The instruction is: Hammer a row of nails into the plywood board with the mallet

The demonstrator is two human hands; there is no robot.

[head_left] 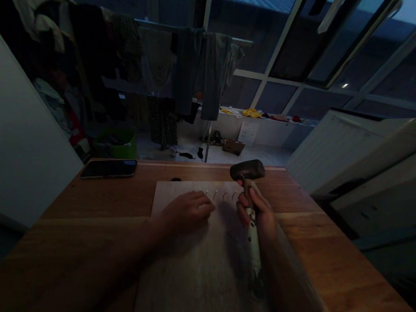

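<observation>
My right hand [256,209] is wrapped round the upper handle of a hammer [248,169], whose dark, blocky head is raised above the far part of a pale wooden board [194,279]. The light, worn lower handle slants back toward me. My left hand [189,210] rests low over the board with its fingers curled in; whatever they pinch, if anything, is hidden. Several thin nails [224,196] stand in a row near the board's far edge, just right of my left fingertips. A thin dark line, perhaps a loose nail, lies on the board between my hands.
The board lies on a brown wooden table [314,243]. A phone [109,169] sits at the table's far left corner, and a small dark object [176,179] is beyond the board. Behind are hanging clothes [188,68], a green bin [117,143] and windows. The room is dim.
</observation>
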